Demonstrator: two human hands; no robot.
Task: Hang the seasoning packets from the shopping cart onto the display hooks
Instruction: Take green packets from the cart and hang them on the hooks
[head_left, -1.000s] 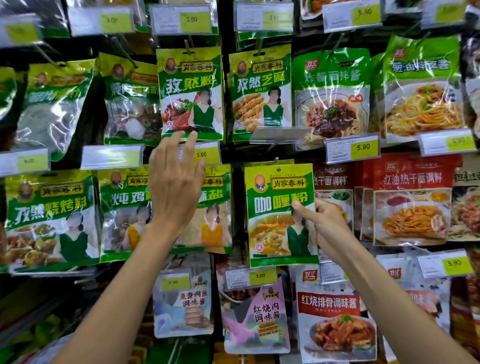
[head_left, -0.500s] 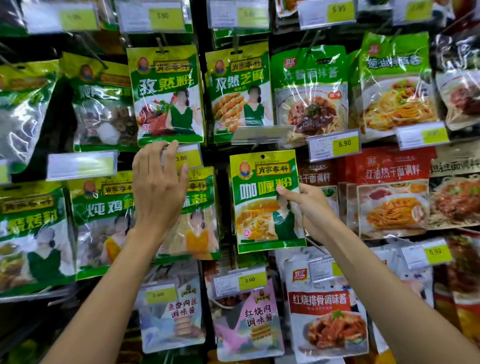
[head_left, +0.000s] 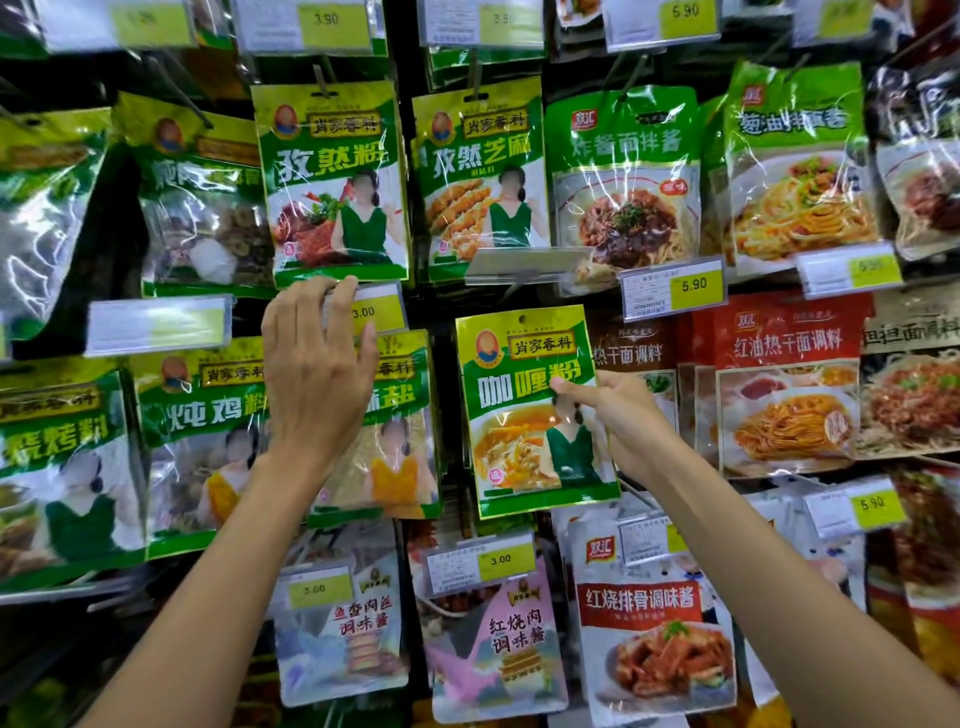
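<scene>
Two bare forearms reach up from the near bottom edge to a wall of hanging seasoning packets.

Right hand (head_left: 621, 421): thumb on the printed front and fingers curled behind, pinching the curry powder packet (head_left: 524, 415) at its right edge, about mid-height. The packet is green and yellow and held upright with its face to the camera. It sits in front of a dark gap in the middle row. A green and yellow packet (head_left: 400, 431) is on its left and red noodle-sauce packets (head_left: 784, 384) on its right. The round hang hole shows at its top centre. I cannot tell whether a hook passes through it. Just above the packet, a clear label holder (head_left: 524, 262) juts out tilted.

Left hand (head_left: 317, 374): back of the hand to the camera, raised to the left of the held packet. Its fingers are bent over the top edge of the 3.00 price tag (head_left: 376, 312), and the thumb lies along the tag's front. The palm covers part of the green and yellow packet hanging below that tag.

Upper row, left to right: cumin powder packet (head_left: 332, 182), cumin sesame packet (head_left: 483, 176), two green noodle-sauce packets. A 5.90 price tag (head_left: 675, 288) hangs under the first of these. Lower row: a pale packet, a pink one, and a red-banded rib sauce packet (head_left: 654, 623) below the right forearm.
</scene>
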